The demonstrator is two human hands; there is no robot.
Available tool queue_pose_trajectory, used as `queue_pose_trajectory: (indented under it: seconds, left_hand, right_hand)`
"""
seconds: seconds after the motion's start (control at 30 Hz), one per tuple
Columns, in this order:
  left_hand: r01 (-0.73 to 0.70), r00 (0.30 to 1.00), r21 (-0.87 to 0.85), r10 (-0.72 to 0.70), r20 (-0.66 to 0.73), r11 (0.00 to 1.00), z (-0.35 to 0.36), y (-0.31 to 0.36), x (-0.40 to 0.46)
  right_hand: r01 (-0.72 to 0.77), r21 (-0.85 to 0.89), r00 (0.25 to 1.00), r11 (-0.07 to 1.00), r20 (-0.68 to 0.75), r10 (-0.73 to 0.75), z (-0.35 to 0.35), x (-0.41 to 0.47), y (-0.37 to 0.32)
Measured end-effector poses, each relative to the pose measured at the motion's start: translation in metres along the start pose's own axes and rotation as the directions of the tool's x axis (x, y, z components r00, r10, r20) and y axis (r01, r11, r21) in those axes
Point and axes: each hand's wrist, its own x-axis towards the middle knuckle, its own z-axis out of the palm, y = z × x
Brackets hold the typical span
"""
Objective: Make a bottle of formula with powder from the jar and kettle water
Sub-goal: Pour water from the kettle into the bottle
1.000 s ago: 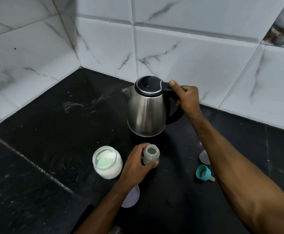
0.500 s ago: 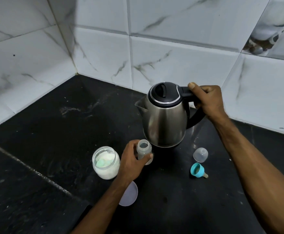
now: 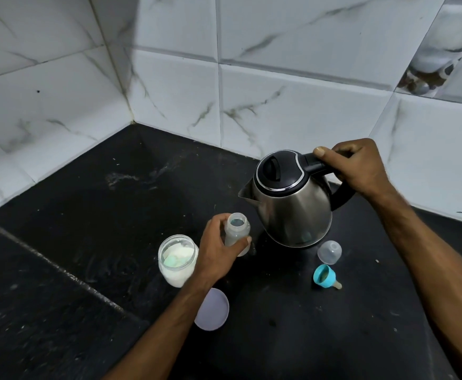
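A steel kettle (image 3: 293,212) with a black lid hangs above the black counter, tipped slightly with its spout to the left. My right hand (image 3: 358,165) grips its black handle. Just left of and below the spout stands the open, translucent baby bottle (image 3: 236,229), held upright on the counter by my left hand (image 3: 219,248). An open glass jar (image 3: 177,259) of white powder with a pale green scoop inside sits left of that hand.
A clear bottle cap (image 3: 329,252) and a teal ring with nipple (image 3: 325,276) lie right of the bottle, below the kettle. The jar's round lid (image 3: 213,309) lies near my left forearm. Marble-tiled walls (image 3: 279,91) close the corner behind. A seam crosses the counter (image 3: 87,215) at left.
The kettle has been lifted off the counter and carried right and toward me, its spout now close above the bottle. My left hand has kept its hold on the bottle.
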Motion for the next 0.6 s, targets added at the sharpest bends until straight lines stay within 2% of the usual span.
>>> queue_pose_trajectory:
  seconds: [0.23,0.6]
  left_hand:
    - [0.006,1.0,0.018,-0.006,0.005,1.0,-0.0019,0.0055,0.0058]
    - [0.029,0.999,0.046,-0.03,0.041,0.999,0.0028,0.0061,0.0077]
  right_hand:
    - [0.003,-0.031,0.998,1.0,0.07,-0.001,0.0023,0.0003,-0.001]
    - [0.027,-0.089,0.995,0.996,0.094,-0.019,-0.0014,0.0016,-0.0066]
